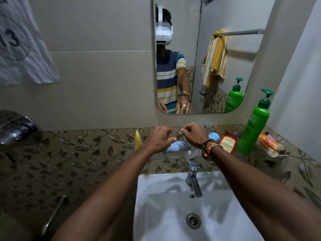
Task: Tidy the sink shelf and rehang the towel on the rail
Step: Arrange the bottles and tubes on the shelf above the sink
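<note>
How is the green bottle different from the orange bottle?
The green bottle stands upright, while the orange bottle leans tilted beside it. The green bottle is much taller than the orange bottle. The green bottle has a pump on top; no pump shows on the orange bottle. Both sit on the shelf to the right of the hands.

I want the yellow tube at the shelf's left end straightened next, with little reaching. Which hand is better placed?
Left, probably. The left hand hovers right beside the yellow tube, fingers loosely curled and seemingly empty. The right hand sits farther right, near the blue tub, and would have to cross over.
</note>
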Tool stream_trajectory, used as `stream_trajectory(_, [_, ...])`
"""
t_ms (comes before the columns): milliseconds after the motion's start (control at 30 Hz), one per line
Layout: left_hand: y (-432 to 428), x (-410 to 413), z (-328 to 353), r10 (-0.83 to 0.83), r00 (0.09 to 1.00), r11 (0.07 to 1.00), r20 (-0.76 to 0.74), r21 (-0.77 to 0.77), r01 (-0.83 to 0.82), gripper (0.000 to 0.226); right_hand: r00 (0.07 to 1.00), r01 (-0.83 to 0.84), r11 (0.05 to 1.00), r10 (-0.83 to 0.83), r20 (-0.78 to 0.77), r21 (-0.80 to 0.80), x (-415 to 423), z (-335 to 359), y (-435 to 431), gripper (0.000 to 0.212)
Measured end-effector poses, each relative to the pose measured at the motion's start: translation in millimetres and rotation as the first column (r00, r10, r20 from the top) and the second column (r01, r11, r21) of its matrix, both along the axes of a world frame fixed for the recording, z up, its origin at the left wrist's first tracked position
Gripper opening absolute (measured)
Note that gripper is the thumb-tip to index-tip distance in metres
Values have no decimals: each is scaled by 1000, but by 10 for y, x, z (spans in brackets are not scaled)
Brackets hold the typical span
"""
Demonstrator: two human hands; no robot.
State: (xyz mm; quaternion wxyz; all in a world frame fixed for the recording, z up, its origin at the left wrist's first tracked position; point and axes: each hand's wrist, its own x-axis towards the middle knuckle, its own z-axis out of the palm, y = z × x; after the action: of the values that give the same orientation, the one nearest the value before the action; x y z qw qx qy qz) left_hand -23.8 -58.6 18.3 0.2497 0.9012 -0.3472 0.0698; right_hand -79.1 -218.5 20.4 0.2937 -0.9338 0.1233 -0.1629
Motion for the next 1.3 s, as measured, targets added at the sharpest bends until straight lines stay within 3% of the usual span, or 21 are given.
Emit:
stream_trajectory(100, [-86, 19, -128, 4, 999, 992, -50, 128, 2, 44, 997, -28, 999, 25, -75, -46, 42, -100, -32, 26])
stream_trajectory(200, [-120, 58, -196, 29, 997, 975, -68, 223, -14, 33, 984, -54, 993, 35, -173, -104, 97, -163, -46, 24])
stream_trajectory(300, [-129, 72, -234, 42, 995, 967, -91, 256, -18, 28, 964, -59, 976, 2, -264, -208, 158, -207, -53, 24])
stream_trajectory(500, [-157, 139, -281, 42, 989, 963, -143, 271, -1, 41, 925, -109, 956, -3, -381, -272, 215, -274, -16, 29])
stream_trajectory(667, [-131, 161, -275, 51, 985, 968, -167, 249, -8, 54, 953, -110, 981, 59, -297, -157, 240, -254, -34, 35])
stream_trajectory(900, [77, 167, -128, 68, 983, 991, -173, 128, -47, 63, 996, -93, 968, 91, 20, 233, 269, -37, 101, 43])
stream_trajectory(1067, [213, 157, -40, 75, 973, 997, -219, -17, -81, 74, 988, -140, 945, 115, 102, 296, 280, 112, 295, 39])
stream_trajectory(1300, [310, 141, -36, 88, 936, 987, -341, -95, -128, 66, 975, -208, 927, 173, 137, 311, 309, 150, 460, 27])
